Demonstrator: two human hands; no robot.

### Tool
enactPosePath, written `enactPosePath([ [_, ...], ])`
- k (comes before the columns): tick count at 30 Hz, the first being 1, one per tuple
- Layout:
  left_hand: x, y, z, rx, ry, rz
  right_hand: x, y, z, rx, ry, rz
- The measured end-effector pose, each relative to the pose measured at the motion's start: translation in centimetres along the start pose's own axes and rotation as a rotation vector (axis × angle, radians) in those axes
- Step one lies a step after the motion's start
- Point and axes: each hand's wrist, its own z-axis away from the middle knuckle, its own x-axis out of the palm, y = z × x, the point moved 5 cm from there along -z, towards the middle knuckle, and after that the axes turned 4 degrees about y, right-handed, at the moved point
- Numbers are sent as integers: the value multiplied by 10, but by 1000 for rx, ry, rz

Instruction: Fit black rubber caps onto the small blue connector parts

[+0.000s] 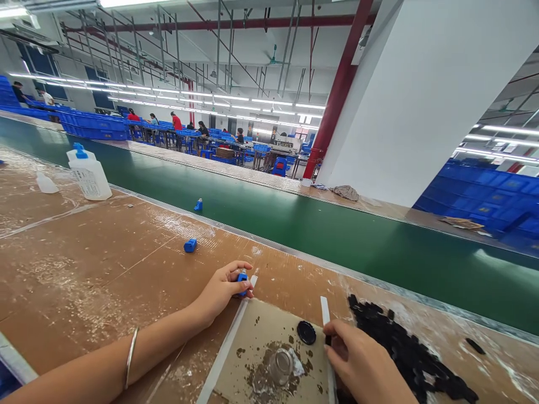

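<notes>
My left hand point(227, 286) is closed around a small blue plastic part point(242, 278) with a silvery tip, above the top left corner of a stained beige board point(269, 314). At the board's right edge, my right hand point(357, 353) pinches a small black piece point(328, 339), mostly hidden by the fingers. On the board stand a small clear jar point(281, 366) and a round black cap point(306, 332); wet spots surround the jar. Right of my right hand lies a heap of black strips point(391, 342). Another blue part point(190, 245) rests on the table.
A green conveyor belt point(261, 207) runs beyond the brown table point(105, 269), carrying a blue part point(198, 205). At left stand a white bottle with a blue cap point(89, 174) and a smaller squeeze bottle point(46, 183). Blue crates point(92, 123) and several people are farther back.
</notes>
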Motion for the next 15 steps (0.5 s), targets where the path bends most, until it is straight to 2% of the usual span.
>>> enactPosePath([
  [2, -1, 0, -1, 5, 5, 10, -8, -7, 2, -91, 47, -121],
  [5, -3, 0, -3, 16, 4, 9, -18, -27, 10, -329, 75, -283],
  [7, -9, 3, -5, 90, 47, -109, -21, -40, 16, -461, 80, -305],
  [9, -16, 12, -8, 275, 141, -413, -19, -47, 20, -540, 86, -297],
  [12, -23, 23, -13, 566, 258, -1044, -13, -49, 22, -558, 147, -306],
  [15, -34, 21, -23, 626, 310, -1512, -6, -49, 22, -563, 209, -300],
])
